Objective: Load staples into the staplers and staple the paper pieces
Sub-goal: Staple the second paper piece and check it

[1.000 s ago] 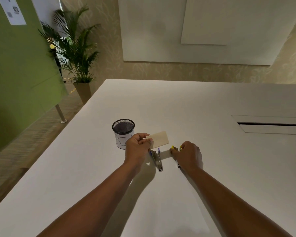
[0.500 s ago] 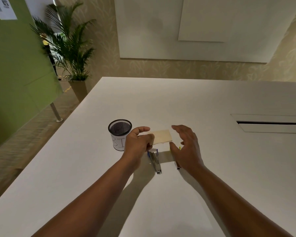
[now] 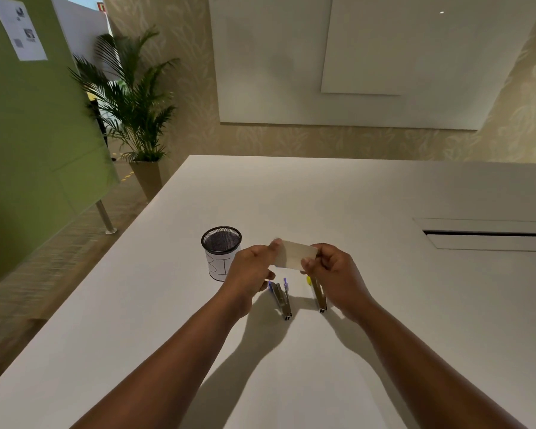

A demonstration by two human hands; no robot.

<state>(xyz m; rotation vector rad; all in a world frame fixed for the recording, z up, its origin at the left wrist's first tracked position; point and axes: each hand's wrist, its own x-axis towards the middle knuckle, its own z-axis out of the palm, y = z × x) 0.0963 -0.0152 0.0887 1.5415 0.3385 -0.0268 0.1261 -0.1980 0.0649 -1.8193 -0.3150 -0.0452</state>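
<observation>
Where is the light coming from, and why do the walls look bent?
Head view: arm shadows fall toward the viewer on the white table, so light comes from ahead and above; the wide lens bows the green partition; the held paper piece looks slightly blurred.

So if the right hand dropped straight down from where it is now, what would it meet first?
Most likely the yellow-tipped stapler, which lies on the table partly under the right hand while it pinches the paper piece. Depth is unclear from one view.

an office meeting room: big white table [image 3: 384, 196], wall whiteboard [image 3: 369, 57], green partition [image 3: 28, 134], potted palm [image 3: 130, 113]
</observation>
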